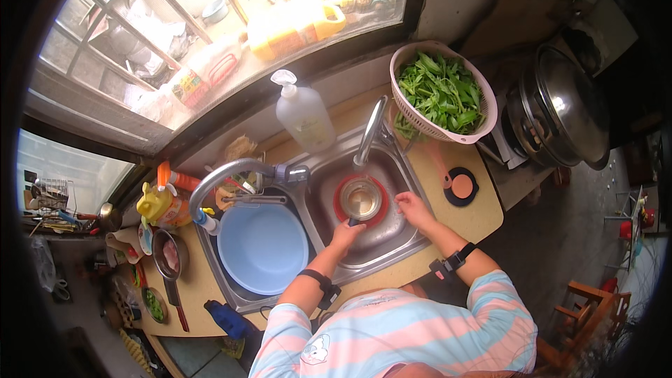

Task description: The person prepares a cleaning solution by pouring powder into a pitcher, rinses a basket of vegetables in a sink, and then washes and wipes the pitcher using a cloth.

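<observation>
My left hand (pixel 346 236) grips the dark handle of a small round pot (pixel 361 198) with some liquid in it. The pot is over a red round basin (pixel 387 205) in the right bowl of a stainless steel double sink (pixel 399 228). My right hand (pixel 416 211) is apart from the pot, over the right side of that bowl, its fingers loosely curled and nothing visible in them. A chrome faucet (pixel 371 128) hangs above the far side of the bowl. In the left sink bowl sits a light blue plastic basin (pixel 262 249).
A pink colander (pixel 488 121) of leafy greens (pixel 441 92) stands at the back right, near a large lidded pan (pixel 572 107). A pump bottle (pixel 307 118) is behind the sink. Left are a curved faucet (pixel 231 165), a bowl with meat (pixel 170 254) and a cleaver (pixel 176 304).
</observation>
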`<action>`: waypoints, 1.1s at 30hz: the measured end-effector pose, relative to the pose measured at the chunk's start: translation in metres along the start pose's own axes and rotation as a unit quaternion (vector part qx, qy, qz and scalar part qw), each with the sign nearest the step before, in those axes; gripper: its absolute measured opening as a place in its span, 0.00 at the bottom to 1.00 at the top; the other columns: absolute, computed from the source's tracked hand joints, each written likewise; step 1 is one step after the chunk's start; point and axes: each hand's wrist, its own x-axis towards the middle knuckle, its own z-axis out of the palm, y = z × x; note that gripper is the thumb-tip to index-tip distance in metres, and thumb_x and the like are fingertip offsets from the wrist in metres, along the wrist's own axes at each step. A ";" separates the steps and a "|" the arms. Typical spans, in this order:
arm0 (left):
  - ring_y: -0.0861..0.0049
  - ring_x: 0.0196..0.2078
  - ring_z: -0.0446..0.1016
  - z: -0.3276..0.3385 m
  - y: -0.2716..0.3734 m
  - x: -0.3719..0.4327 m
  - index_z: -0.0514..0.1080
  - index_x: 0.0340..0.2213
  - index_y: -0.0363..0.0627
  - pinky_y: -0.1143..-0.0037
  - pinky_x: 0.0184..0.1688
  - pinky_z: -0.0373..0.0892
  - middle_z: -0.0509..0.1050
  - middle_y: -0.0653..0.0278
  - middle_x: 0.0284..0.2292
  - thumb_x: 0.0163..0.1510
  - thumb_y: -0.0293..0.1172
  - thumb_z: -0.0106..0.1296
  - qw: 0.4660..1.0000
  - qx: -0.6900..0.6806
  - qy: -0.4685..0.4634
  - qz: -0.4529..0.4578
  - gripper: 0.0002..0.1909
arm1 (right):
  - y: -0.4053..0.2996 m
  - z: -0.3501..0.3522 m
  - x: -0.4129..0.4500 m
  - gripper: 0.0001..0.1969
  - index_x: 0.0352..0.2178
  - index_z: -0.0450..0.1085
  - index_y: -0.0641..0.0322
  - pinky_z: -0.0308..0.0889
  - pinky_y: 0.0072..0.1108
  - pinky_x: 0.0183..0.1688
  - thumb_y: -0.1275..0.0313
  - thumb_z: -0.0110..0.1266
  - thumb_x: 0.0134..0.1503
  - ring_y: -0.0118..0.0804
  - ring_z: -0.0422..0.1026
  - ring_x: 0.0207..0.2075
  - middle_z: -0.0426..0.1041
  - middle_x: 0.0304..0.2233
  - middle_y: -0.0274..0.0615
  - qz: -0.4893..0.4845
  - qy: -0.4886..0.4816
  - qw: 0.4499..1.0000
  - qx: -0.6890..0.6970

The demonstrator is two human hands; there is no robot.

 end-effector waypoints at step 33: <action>0.80 0.11 0.62 -0.041 0.117 -0.095 0.64 0.07 0.40 0.78 0.15 0.59 0.63 0.66 0.07 0.44 0.50 0.51 0.975 0.210 0.053 0.054 0.27 | -0.050 -0.008 0.045 0.19 0.43 0.60 0.63 0.64 0.28 0.40 0.77 0.45 0.46 0.45 0.69 0.35 0.59 0.48 0.51 -0.341 0.110 0.890 -0.284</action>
